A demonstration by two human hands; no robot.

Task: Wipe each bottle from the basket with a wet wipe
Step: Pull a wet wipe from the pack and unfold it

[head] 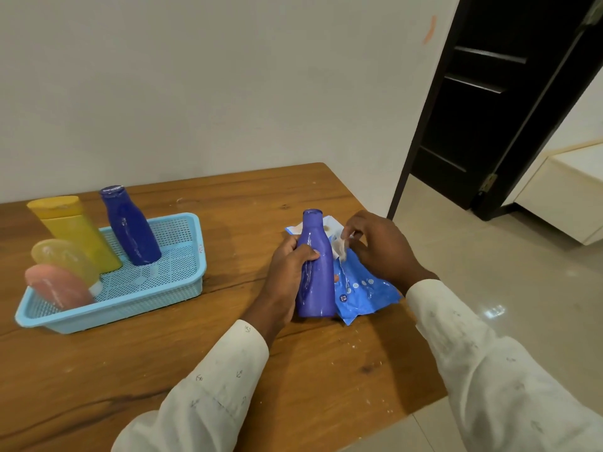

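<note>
A light blue mesh basket [182, 282] sits on the left of the wooden table [228, 353]. In it stand a dark blue bottle [130, 226] and a yellow tube [76, 230], with a pale yellow bottle [63, 259] and a pink bottle [57, 285] leaning at the near left end. My left hand [288, 272] grips a purple-blue bottle [315, 272] upright on the table. Behind it lies the blue wet wipe pack [365, 290]. My right hand [378, 252] pinches a white wipe [339, 247] sticking out of the pack.
The table's right edge runs just past the wipe pack, with tiled floor [456, 272] beyond. A white wall stands behind the table. A dark door [483, 102] is open at the right, next to a cream cabinet [567, 197].
</note>
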